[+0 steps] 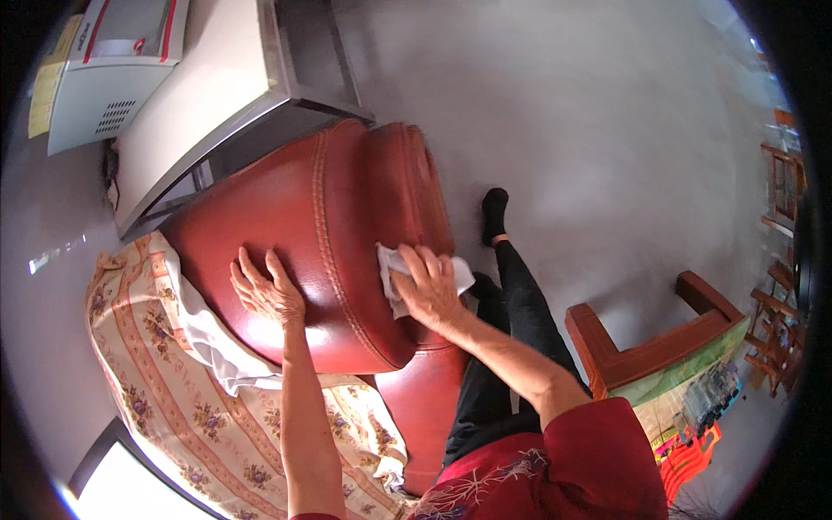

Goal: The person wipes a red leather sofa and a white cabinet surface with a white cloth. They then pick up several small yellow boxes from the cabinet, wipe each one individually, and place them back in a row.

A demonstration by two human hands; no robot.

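Observation:
A red leather sofa [260, 195] fills the middle, with a stitched seam running along its thick, rounded arm. My left hand [270, 293] rests on top of the arm with its fingers spread, holding nothing. To its right, my right hand [431, 293] presses a white cloth [388, 264] against the outer side of the arm. The cloth is bunched under the palm and sticks out past the fingers on both sides. A floral striped cover [204, 416] with a white edge drapes over the sofa near my left forearm.
At the upper left, a pale table [204, 95] with a dark metal frame stands against the sofa, bearing a light grey box [108, 108]. A reddish wooden stand [615, 360] sits right of my legs, near orange items [689, 464]. Wooden chairs [780, 325] line the far right.

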